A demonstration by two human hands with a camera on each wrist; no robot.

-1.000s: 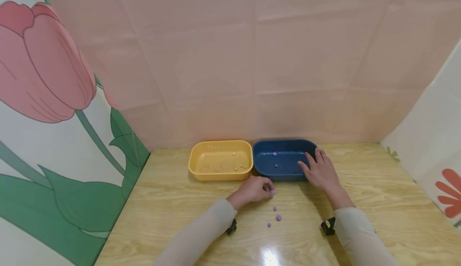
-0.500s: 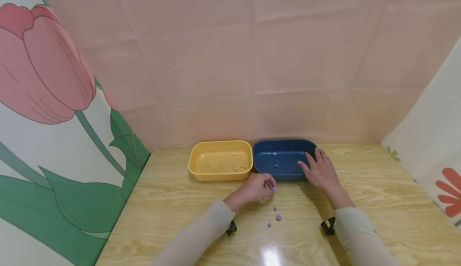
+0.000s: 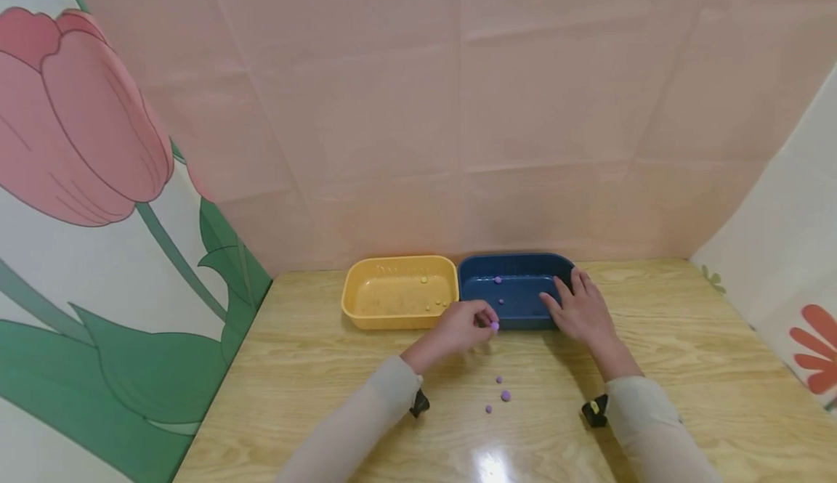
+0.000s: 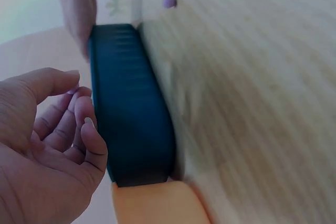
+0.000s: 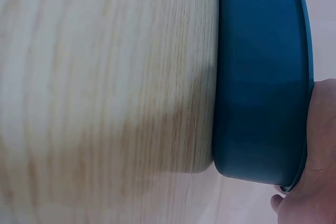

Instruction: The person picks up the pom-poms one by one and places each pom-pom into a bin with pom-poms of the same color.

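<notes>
My left hand [image 3: 460, 328] pinches a small purple ball [image 3: 495, 327] between thumb and fingertips, over the front rim of the blue tray [image 3: 523, 322]. In the left wrist view the thumb and index finger meet beside that tray, and the ball is mostly hidden. My right hand [image 3: 585, 314] rests across the tray's right end with fingers spread, some reaching over the inside. Two purple balls lie in the blue tray, one toward the back [image 3: 498, 279]. On the table in front are three more, the biggest being a purple ball [image 3: 506, 396].
A yellow tray [image 3: 392, 321] stands against the blue tray's left side, with several tiny yellow balls [image 3: 424, 279] in it. Behind both trays rises a pink cloth backdrop [image 3: 392, 141]. The wooden table [image 3: 294, 367] extends forward and to both sides.
My left hand has lifted the purple ball from the table in front of the blue tray and moved it away from me to the rim. My right hand has stayed put.
</notes>
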